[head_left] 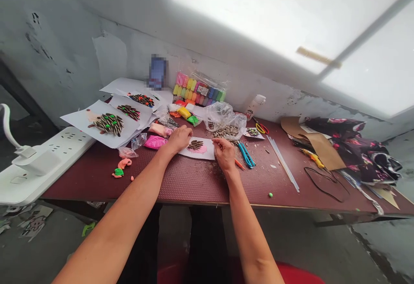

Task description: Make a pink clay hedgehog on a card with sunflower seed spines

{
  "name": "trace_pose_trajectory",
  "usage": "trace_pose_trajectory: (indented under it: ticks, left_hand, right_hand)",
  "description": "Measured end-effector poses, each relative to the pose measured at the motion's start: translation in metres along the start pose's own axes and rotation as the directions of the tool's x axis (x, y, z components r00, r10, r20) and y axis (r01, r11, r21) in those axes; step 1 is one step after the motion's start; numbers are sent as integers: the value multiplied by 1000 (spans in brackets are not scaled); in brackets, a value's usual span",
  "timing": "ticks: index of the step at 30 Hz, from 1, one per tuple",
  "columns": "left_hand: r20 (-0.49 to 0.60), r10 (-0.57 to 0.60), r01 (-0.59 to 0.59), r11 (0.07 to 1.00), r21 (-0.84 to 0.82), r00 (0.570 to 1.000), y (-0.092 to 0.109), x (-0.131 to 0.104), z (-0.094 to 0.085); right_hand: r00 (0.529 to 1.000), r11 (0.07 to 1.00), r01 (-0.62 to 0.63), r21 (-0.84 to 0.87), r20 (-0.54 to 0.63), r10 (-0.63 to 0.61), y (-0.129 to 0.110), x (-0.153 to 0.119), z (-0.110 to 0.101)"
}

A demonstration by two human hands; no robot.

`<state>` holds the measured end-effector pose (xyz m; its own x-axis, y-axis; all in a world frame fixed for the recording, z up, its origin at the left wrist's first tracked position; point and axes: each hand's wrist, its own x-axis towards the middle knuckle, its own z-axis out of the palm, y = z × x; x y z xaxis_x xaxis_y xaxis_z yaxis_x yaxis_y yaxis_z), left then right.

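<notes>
A small white paper card [207, 153] lies before me on the brown table, bearing a flat pink clay shape [201, 149]. Dark striped sunflower seeds [195, 145] stand in rows on the clay. My left hand [181, 139] is closed over the card's upper left edge, its fingers curled and touching the paper. At the right edge, the thumb and fingers of my right hand [224, 151] are pinched together; what is between them is too small to make out. Just behind the right hand, a clear plastic bag [223, 115] spills a pile of sunflower seeds [228, 132].
Finished seed-and-clay pictures [110, 124] lie at left beside a white power strip [48, 167]. Colored clay packs [200, 89] stand at the back. A teal utility knife [246, 154], scissors [260, 127], glue sticks [283, 163] and a glue gun [312, 158] lie rightward.
</notes>
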<state>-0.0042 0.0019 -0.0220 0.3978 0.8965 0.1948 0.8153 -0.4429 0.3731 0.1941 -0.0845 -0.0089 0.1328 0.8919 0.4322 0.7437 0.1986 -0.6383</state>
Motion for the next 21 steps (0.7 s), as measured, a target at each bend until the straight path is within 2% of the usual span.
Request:
trace_pose_trajectory:
  ticks: [5, 8, 10, 14, 21]
  left_hand:
    - [2, -5, 5, 1000, -1, 1000, 1, 0, -1]
    - [17, -15, 15, 1000, -4, 1000, 1, 1, -2]
    - [24, -20, 20, 1000, -5, 1000, 1, 1, -2]
    - [29, -20, 20, 1000, 2, 999, 2, 2, -4]
    - [38, -16, 16, 1000, 12, 999, 3, 1, -5]
  right_hand:
    - [999, 964, 10, 264, 37, -21, -14, -5, 2]
    - [995, 947, 24, 321, 84, -53, -20, -7, 3]
    - [990, 941, -19, 338, 141, -30, -21, -9, 5]
    - [976, 954, -69, 293, 216, 5, -23, -14, 13]
    - [980, 997, 53, 61, 187, -63, -31, -18, 23]
